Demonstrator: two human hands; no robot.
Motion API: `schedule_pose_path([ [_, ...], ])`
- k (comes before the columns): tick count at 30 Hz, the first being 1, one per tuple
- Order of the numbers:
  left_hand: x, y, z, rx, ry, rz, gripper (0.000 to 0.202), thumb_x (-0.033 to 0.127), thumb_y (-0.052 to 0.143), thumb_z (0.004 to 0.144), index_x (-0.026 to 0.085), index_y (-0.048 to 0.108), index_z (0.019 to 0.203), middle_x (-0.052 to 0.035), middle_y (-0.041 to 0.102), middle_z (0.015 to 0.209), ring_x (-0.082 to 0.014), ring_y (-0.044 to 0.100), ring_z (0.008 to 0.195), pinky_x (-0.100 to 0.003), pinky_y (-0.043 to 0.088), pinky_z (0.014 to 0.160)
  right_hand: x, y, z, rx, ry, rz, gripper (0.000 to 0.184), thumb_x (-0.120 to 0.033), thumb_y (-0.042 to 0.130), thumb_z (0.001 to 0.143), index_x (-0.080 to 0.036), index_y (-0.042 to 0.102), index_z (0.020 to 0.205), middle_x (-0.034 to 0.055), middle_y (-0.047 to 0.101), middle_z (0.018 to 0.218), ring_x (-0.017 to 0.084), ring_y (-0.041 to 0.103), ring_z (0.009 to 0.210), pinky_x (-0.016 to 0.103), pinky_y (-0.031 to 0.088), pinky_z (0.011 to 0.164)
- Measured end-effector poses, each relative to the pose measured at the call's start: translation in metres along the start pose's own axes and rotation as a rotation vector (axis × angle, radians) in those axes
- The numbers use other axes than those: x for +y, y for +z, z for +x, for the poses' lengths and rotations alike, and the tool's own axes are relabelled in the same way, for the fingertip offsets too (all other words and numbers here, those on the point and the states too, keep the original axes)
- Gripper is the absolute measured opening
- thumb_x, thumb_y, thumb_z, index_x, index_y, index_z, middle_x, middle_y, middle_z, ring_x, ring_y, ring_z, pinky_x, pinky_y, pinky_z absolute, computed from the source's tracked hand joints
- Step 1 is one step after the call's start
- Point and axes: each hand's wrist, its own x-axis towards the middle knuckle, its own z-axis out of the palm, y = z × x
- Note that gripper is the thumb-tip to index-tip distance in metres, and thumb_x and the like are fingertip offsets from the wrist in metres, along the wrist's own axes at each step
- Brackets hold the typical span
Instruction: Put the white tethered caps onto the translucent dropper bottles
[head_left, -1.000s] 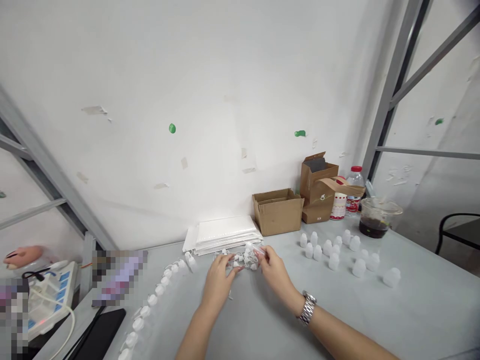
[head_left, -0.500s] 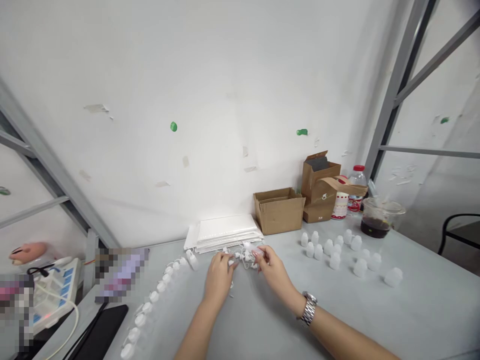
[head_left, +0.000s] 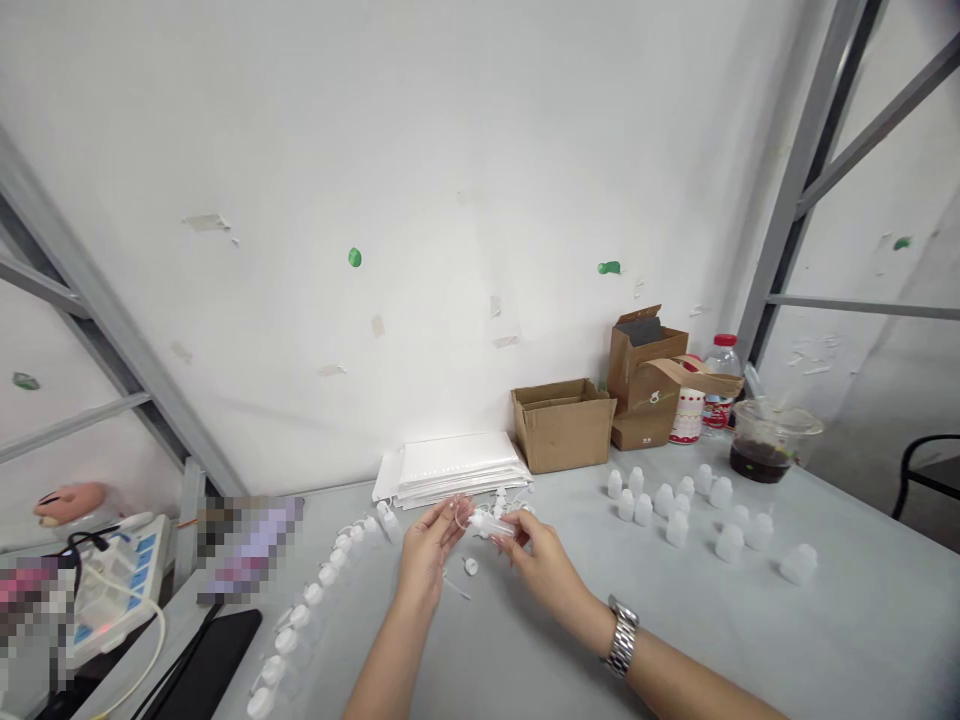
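My right hand [head_left: 534,545] is closed around a small clear squeeze bottle [head_left: 496,527]. The bottle lies on its side in the air, its white top pointing left. A thin white strap [head_left: 460,520] curves from that top to my left hand [head_left: 433,540], whose fingers pinch its end; the fingertips partly hide it. On the table below are a loose white cap [head_left: 470,566] and a thin white strip [head_left: 457,588]. Behind the bottle lies a pile of white caps [head_left: 517,500], partly covered by my right hand.
Several capped bottles [head_left: 313,594] form a curved row at left. Several uncapped translucent bottles [head_left: 677,528] stand at right. Behind are stacked white sheets [head_left: 457,465], a cardboard box [head_left: 566,435], a paper bag [head_left: 641,390] and a cup of dark liquid [head_left: 761,458]. A black phone [head_left: 206,665] lies front left.
The bottle and my right hand have come away from the cap pile, toward me. My left hand has turned and risen to the bottle's top, uncovering a loose cap. The view has shifted slightly.
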Motion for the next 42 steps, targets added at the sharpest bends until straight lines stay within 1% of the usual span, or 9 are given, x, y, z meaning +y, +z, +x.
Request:
schedule_pose_path([
  [4,0.0,0.0,0.0,0.008,-0.057,-0.041,0.008,0.015,0.06,0.075,0.015,0.067,0.077,-0.0086,0.072,0.087,-0.0118,0.067,0.076,-0.02,0.048,0.072,-0.001,0.0,-0.001,0.0,0.007,-0.043,0.022,-0.042,0.053,0.077,-0.021,0.061,0.08,0.0006,0.062,0.066,0.017,0.053,0.066,0.027,0.041,0.065],
  [9,0.001,0.002,-0.002,0.015,-0.081,-0.046,0.01,0.014,0.058,0.076,0.015,0.068,0.077,-0.0081,0.072,0.084,-0.0091,0.066,0.067,-0.018,0.048,0.065,-0.003,-0.001,-0.001,-0.009,0.001,-0.037,0.023,-0.042,0.052,0.078,-0.021,0.06,0.079,0.0012,0.062,0.067,0.018,0.053,0.069,0.028,0.04,0.067],
  [12,0.001,0.003,-0.003,0.013,-0.082,-0.062,0.012,0.013,0.057,0.077,0.014,0.068,0.077,-0.0077,0.072,0.08,-0.0083,0.065,0.065,-0.017,0.048,0.063,-0.003,0.0,-0.002,-0.017,-0.012,-0.033,0.023,-0.042,0.052,0.078,-0.021,0.06,0.079,0.0012,0.063,0.067,0.018,0.052,0.069,0.028,0.039,0.068],
  [17,-0.002,0.003,-0.003,0.024,-0.08,-0.071,0.011,0.012,0.058,0.075,0.013,0.068,0.078,-0.008,0.072,0.08,-0.0089,0.065,0.065,-0.018,0.048,0.064,-0.002,0.0,-0.003,-0.005,-0.048,-0.015,0.024,-0.043,0.051,0.078,-0.02,0.059,0.078,0.0009,0.062,0.065,0.017,0.051,0.066,0.027,0.039,0.067],
  [21,-0.005,0.003,-0.003,0.025,-0.057,-0.058,0.01,0.012,0.059,0.074,0.013,0.068,0.08,-0.0093,0.072,0.082,-0.01,0.065,0.066,-0.019,0.048,0.064,-0.002,0.0,-0.003,-0.021,-0.031,-0.047,0.025,-0.043,0.05,0.08,-0.02,0.059,0.077,0.0006,0.062,0.065,0.017,0.052,0.066,0.027,0.038,0.066],
  [25,-0.007,0.004,-0.002,0.042,-0.049,-0.059,0.011,0.012,0.058,0.075,0.012,0.068,0.079,-0.0094,0.072,0.08,-0.01,0.065,0.065,-0.019,0.049,0.063,-0.004,0.0,-0.004,-0.023,-0.01,-0.103,0.023,-0.042,0.049,0.081,-0.021,0.058,0.077,0.0006,0.063,0.066,0.018,0.052,0.07,0.029,0.037,0.071],
  [29,-0.007,0.004,-0.003,0.056,-0.059,-0.048,0.009,0.011,0.059,0.074,0.013,0.068,0.076,-0.0098,0.072,0.081,-0.0108,0.066,0.067,-0.02,0.049,0.067,-0.005,0.001,-0.007,-0.018,0.001,-0.144,0.021,-0.039,0.049,0.082,-0.021,0.057,0.076,0.0004,0.063,0.067,0.019,0.051,0.072,0.031,0.034,0.075],
  [38,-0.008,0.004,-0.004,0.035,-0.057,-0.007,0.008,0.015,0.064,0.07,0.013,0.069,0.075,-0.0096,0.072,0.081,-0.0122,0.066,0.07,-0.022,0.049,0.07,-0.004,0.002,-0.008,-0.032,0.012,-0.147,0.021,-0.04,0.048,0.082,-0.022,0.056,0.076,0.0012,0.062,0.067,0.021,0.049,0.076,0.032,0.035,0.076],
  [42,-0.013,0.004,-0.003,0.022,-0.023,0.014,0.012,0.021,0.07,0.063,0.013,0.069,0.072,-0.01,0.072,0.08,-0.0144,0.066,0.07,-0.026,0.049,0.073,-0.001,0.002,-0.008,-0.014,0.011,-0.142,0.019,-0.039,0.049,0.081,-0.022,0.056,0.076,0.0015,0.061,0.068,0.021,0.049,0.075,0.032,0.035,0.075],
])
